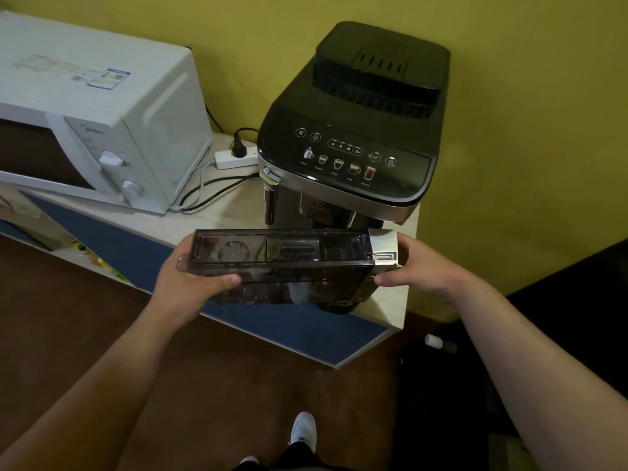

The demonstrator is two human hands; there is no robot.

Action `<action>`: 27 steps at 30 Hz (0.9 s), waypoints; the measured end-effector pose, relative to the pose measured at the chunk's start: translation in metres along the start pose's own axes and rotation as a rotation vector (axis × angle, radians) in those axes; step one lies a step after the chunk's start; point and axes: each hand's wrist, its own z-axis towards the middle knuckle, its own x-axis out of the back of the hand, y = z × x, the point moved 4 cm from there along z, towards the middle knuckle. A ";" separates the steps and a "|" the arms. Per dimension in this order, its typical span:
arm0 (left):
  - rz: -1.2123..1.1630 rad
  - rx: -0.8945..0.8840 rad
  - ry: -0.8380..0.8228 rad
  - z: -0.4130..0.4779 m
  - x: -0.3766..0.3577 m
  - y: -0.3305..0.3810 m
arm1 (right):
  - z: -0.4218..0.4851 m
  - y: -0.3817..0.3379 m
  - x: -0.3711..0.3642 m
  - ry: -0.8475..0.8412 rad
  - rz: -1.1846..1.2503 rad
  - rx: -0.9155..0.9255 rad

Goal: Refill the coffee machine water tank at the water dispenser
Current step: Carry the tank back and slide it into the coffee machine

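I hold a long, dark see-through water tank [289, 263] sideways in front of the black and silver coffee machine [353, 130]. It has a silver end cap on its right. My left hand [190, 277] grips the tank's left end, thumb on its near side. My right hand [424, 266] grips the silver right end. The tank hangs above the front edge of the counter [217, 219] and hides the machine's lower front. No water dispenser is in view.
A white microwave [102, 130] sits on the counter to the left. A white power strip [238, 158] with a black plug and cables lies between it and the machine. The yellow wall stands behind. Brown floor and my white shoe [304, 430] are below; a dark object stands at right.
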 end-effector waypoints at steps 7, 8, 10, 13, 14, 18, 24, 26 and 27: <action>0.014 -0.018 -0.029 -0.002 -0.004 0.015 | -0.006 0.011 0.004 0.022 0.046 0.016; 0.022 -0.023 -0.044 -0.002 -0.004 0.018 | -0.010 0.014 0.003 0.026 0.056 0.009; 0.011 -0.029 -0.079 -0.004 -0.005 0.023 | -0.022 0.018 0.001 0.038 0.083 0.002; -0.004 -0.038 -0.149 -0.003 -0.005 0.026 | -0.044 0.016 -0.003 0.051 0.155 -0.010; -0.016 -0.037 -0.177 -0.002 -0.004 0.028 | -0.052 0.014 -0.005 0.047 0.185 -0.019; -0.036 -0.028 -0.317 0.009 0.001 0.039 | -0.084 0.009 -0.017 0.057 0.295 -0.072; -0.029 -0.054 -0.476 0.027 -0.006 0.051 | -0.132 0.005 -0.048 0.235 0.354 -0.157; -0.062 -0.040 -0.519 0.029 -0.010 0.053 | -0.148 0.003 -0.062 0.304 0.391 -0.146; -0.078 -0.035 -0.541 0.030 -0.012 0.052 | -0.156 0.002 -0.070 0.337 0.406 -0.139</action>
